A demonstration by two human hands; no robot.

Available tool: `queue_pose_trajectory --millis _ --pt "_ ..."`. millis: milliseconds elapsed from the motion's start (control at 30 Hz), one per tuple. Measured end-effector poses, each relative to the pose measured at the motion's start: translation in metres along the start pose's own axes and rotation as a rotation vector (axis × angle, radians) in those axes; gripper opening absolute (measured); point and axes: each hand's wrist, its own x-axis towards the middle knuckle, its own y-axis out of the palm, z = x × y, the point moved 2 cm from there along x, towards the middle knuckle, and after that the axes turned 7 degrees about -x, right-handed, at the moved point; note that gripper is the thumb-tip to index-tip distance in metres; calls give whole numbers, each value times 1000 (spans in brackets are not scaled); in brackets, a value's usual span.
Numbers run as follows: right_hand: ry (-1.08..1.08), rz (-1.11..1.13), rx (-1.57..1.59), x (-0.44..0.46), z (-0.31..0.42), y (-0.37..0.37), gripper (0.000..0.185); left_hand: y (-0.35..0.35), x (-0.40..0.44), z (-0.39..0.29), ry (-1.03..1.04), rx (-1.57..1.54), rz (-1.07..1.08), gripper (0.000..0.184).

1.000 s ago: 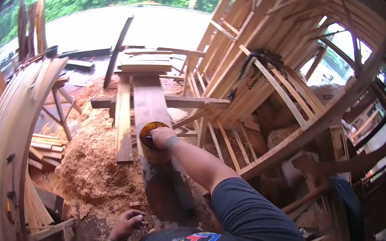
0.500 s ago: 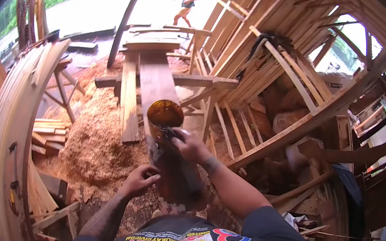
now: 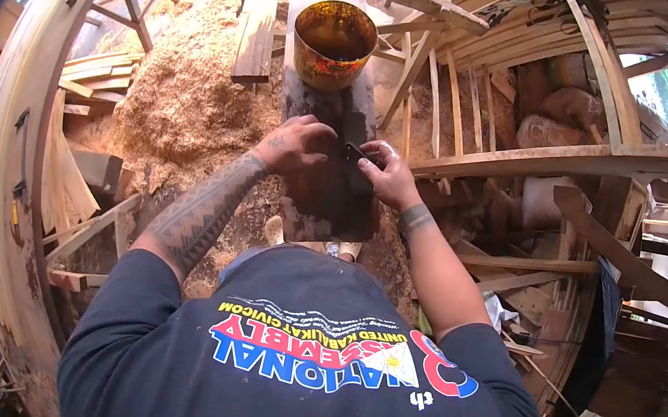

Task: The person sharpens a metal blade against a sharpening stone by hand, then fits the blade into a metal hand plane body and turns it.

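Note:
A wide plank [image 3: 331,200] stretches away in front of me, pale at its far end and wet and dark brown on the near part. On it stands a stained, open-topped can [image 3: 330,67] with amber-brown liquid or residue inside. My right hand [image 3: 392,176], above the plank's right edge, pinches a small dark object [image 3: 355,152]; its exact kind is unclear. Over the plank's left side is my left hand [image 3: 296,145], palm down, with fingers loosely curved, thumb apart and nothing visible in it. Both hands are on the near side of the can, apart from it.
Wood shavings [image 3: 201,62] are heaped left of the plank. A narrower board [image 3: 258,27] lies beside it across a wooden trestle [image 3: 414,0]. Tall boards [image 3: 13,121] lean at far left, with a handsaw [image 3: 20,164] against them. A timber beam [image 3: 546,157] crosses at right.
My view has tilted down toward the plank. My right hand has moved back from beside the can toward me, with the dark object. My left hand has come over the plank.

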Motion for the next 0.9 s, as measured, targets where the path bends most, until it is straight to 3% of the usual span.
queue_pose_trajectory --millis 233,333,533,567,700,900 --pt "-28 -1 -115 -2 -7 -8 29 35 10 -6 41 103 -36 63" --pt "-295 -106 -444 0 -10 -22 33 51 22 -11 86 194 -63 63" --pt "-314 -39 -367 -4 -22 -27 50 66 30 -7 124 224 -68 54" --pt "-322 22 -324 -6 -30 -32 64 67 28 -7 119 217 -74 53" --pt "-381 153 -403 -21 -42 -48 83 69 27 -4 107 222 -97 52" --pt "-367 88 -434 -32 -46 -45 71 69 24 -8 105 311 -51 54"
